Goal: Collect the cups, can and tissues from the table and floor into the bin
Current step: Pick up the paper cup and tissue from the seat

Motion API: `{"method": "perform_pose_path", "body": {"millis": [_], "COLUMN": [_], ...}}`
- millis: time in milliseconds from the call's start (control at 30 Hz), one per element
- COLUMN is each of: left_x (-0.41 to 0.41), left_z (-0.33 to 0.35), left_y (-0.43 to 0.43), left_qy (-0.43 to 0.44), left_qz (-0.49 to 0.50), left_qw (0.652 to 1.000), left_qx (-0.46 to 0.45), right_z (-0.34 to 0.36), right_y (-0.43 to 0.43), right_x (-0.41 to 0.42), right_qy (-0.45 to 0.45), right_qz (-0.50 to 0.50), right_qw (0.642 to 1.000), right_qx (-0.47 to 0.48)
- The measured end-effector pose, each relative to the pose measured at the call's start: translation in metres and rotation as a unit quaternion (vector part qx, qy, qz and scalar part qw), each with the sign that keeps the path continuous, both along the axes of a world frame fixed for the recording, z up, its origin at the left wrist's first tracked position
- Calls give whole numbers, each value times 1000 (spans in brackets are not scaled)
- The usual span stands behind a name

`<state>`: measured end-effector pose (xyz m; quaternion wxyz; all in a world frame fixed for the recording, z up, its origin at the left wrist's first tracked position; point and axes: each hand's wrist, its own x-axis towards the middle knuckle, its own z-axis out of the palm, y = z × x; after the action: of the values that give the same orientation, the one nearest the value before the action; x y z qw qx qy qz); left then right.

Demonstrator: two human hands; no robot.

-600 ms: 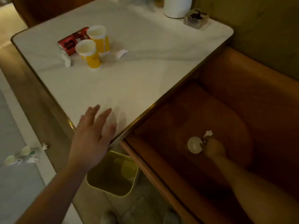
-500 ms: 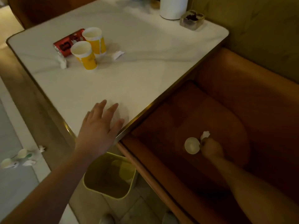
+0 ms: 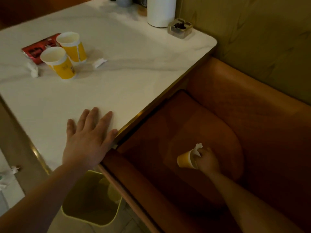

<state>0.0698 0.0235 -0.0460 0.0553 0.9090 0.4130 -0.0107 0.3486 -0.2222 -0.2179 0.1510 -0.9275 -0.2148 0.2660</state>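
Observation:
Over the orange seat at lower right, my right hand is shut on a yellow paper cup turned on its side and a white tissue. My left hand lies flat and open on the near corner of the white table. Two yellow cups stand at the table's far left in front of a red can lying on its side. Tissues lie beside them. The yellow bin stands on the floor under the table corner.
A white cylinder and a glass ashtray sit at the table's far right corner. The orange seat and its backrest fill the right. More litter lies on the floor at the left edge.
My right hand has lifted and tipped the cup, so its yellow side shows instead of its mouth. My left hand has come down flat onto the table corner.

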Motion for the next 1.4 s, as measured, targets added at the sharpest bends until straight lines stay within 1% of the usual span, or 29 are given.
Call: {"method": "perform_pose_path", "body": {"millis": [167, 333, 467, 533, 667, 900, 1100, 1233, 1400], "left_x": [2, 2, 1, 0, 1, 0, 0, 0, -3], "left_z": [-1, -3, -5, -4, -4, -6, -8, -6, -1], "left_y": [3, 3, 3, 2, 3, 4, 2, 4, 8], "left_qy": [-9, -11, -6, -12, -14, -18, -14, -6, -12], "left_qz": [-3, 0, 0, -1, -2, 0, 1, -1, -4], "left_qw": [1000, 1000, 1000, 1000, 1000, 1000, 1000, 1000, 999], "left_qx": [1, 10, 14, 15, 12, 14, 8, -8, -42], "right_z": [-14, -41, -52, -52, -45, -23, 1, 31, 89], "right_y": [19, 40, 49, 49, 47, 40, 27, 21, 18], "right_x": [28, 35, 28, 26, 23, 15, 3, -13, -44], "right_qy": [35, 42, 76, 77, 65, 61, 45, 37, 45], "right_qz": [-39, -53, -110, -131, -138, -168, -172, -187, -212], "right_qw": [999, 998, 991, 988, 988, 984, 982, 977, 964], "right_qx": [4, 6, 2, -11, -32, 17, 63, 96, 151]}}
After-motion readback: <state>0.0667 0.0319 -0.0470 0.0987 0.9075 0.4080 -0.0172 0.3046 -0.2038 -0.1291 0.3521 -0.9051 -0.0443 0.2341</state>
